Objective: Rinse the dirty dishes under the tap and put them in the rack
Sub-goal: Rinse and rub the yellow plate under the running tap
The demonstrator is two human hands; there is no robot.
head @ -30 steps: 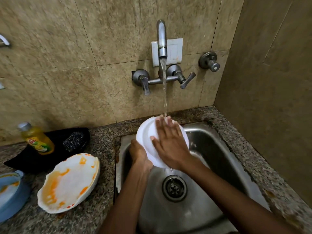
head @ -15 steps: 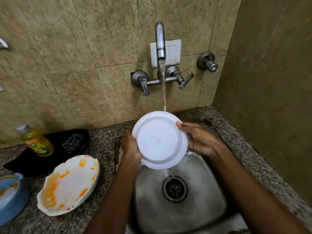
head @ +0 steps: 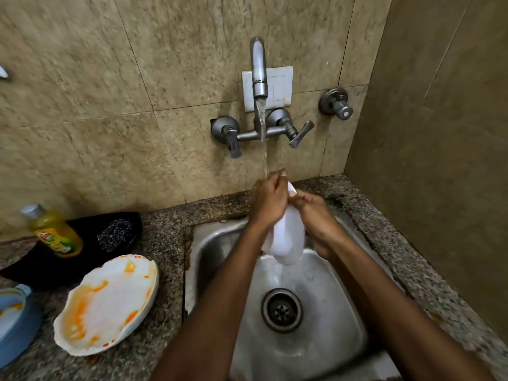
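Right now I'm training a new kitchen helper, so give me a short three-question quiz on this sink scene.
1. True or false: the tap is running.
2. Which dish is being held over the sink? A) the stained plate B) the white plate C) the blue bowl
3. Fill in: the soap bottle lies on the ____ tray.

Key:
1. True; water falls onto the hands.
2. B; the left hand and right hand grip the white plate edge-on, while the stained plate and the blue bowl sit on the counter.
3. Black; the black tray also holds a scrubber.
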